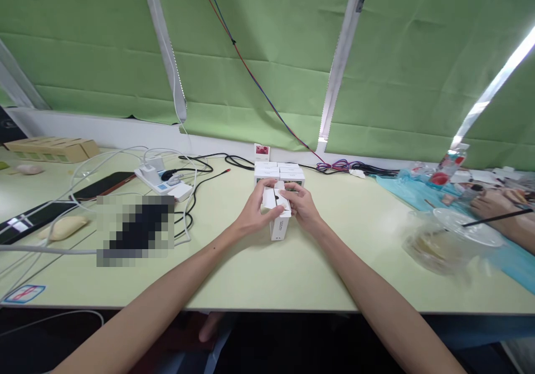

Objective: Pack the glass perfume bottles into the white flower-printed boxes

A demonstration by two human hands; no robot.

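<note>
A small white box (pixel 279 224) stands upright on the pale green table (pixel 267 273), its top flap open. My left hand (pixel 256 211) curls round the box's left side, thumb across the flap. My right hand (pixel 301 205) grips the right side, fingers pressing a small white item into the open top. Just behind the hands sits a cluster of several similar white boxes (pixel 279 172), with a small pink-printed box (pixel 262 151) standing at the back.
A white power strip (pixel 161 183) with tangled cables lies left, beside a dark phone (pixel 104 184) and a blurred patch. Cardboard trays (pixel 52 148) sit far left. Clear plastic containers (pixel 451 240) and another person's hand (pixel 497 209) are right.
</note>
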